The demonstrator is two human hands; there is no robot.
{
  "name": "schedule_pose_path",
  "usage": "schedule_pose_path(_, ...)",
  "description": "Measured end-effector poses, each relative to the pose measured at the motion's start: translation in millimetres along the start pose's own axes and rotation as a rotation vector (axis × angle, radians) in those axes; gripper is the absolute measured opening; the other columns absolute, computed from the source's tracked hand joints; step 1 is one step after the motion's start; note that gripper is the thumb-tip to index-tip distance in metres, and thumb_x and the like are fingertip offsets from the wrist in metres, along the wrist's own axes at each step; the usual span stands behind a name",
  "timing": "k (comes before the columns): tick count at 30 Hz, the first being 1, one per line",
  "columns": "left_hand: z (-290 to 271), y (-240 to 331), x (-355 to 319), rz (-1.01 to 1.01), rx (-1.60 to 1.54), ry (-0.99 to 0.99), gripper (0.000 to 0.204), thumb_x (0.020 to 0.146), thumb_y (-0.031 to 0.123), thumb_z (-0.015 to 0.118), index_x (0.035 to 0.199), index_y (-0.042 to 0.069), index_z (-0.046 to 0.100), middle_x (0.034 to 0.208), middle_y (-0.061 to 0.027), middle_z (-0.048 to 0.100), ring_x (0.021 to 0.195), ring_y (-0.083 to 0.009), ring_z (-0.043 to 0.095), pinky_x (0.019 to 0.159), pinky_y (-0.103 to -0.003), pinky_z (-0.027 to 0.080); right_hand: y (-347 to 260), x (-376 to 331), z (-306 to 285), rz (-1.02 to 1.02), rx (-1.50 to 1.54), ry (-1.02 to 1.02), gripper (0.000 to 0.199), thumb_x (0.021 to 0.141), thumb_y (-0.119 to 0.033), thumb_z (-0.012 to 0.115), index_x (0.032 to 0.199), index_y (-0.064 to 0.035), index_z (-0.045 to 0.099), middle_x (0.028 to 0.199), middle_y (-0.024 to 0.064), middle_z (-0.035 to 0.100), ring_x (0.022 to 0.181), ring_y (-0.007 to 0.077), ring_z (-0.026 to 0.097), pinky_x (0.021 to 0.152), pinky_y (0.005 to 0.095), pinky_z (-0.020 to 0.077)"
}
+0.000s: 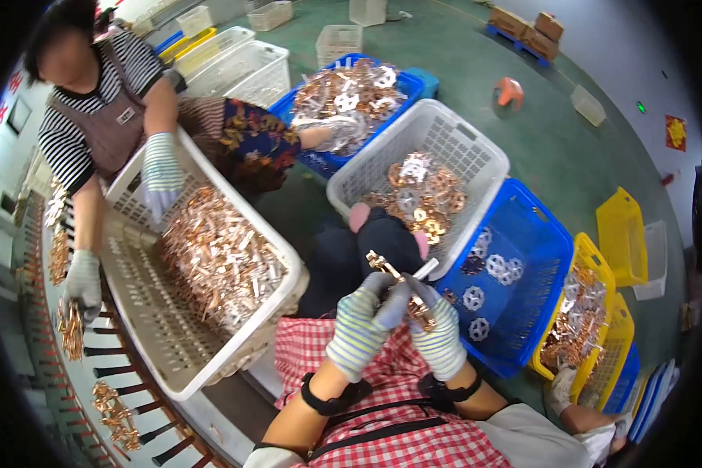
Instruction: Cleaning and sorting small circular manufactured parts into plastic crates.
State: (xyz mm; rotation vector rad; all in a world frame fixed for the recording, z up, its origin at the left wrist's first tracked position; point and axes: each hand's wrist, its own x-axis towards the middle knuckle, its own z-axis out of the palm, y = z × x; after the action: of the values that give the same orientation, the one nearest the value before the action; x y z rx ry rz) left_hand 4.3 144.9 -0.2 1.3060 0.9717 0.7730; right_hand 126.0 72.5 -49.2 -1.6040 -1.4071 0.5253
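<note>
In front of my lap, both gloved hands are closed around a copper-coloured, notched metal piece (382,265). My left hand (359,324) grips its upper part, with thumb and fingers pressed together. My right hand (437,335) has its fingers around the lower end, where more copper-coloured metal (422,313) shows. A pale flat strip (427,269) sticks up beside the right fingers; whether it belongs to the piece I cannot tell. Just beyond my hands stands a grey-white basket (476,148) holding wheel-shaped silver and copper-coloured parts (421,191).
At left, a white basket (191,386) holds many small metal pieces (226,265). A blue basket (534,273) with several toothed discs stands right, beside a yellow basket (607,273). A co-worker (93,117) in striped sleeves handles copper-coloured pieces (70,331) at a rack on the left.
</note>
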Motion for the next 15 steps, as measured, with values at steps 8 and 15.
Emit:
schedule_pose_path(8,-6.9,-3.0,8.2,0.343,0.494,-0.070,0.013,0.085,0.020,0.062,0.087,0.007,0.060,0.064,-0.0095,0.057,0.053,-0.0178,0.058,0.048,-0.032,0.044,17.0,-21.1,1.1,0.296,0.362,0.075,0.035,0.086,-0.012,0.063,0.119,0.0012,0.057,0.106,0.0067,0.064,0.087,0.0132,0.060,0.077,0.0270,0.0496)
schedule_pose_path(15,-84.1,-13.7,-25.2,0.293,0.278,0.193,0.014,0.087,0.009,0.055,0.099,0.003,0.060,0.079,-0.0091,0.064,0.074,-0.0207,0.063,0.070,-0.031,0.049,35.2,16.3,-43.3,0.422,0.577,0.429,0.053,0.087,-0.018,0.060,0.134,-0.0056,0.037,0.109,0.0090,0.056,0.100,0.0174,0.056,0.083,0.0344,0.0479)
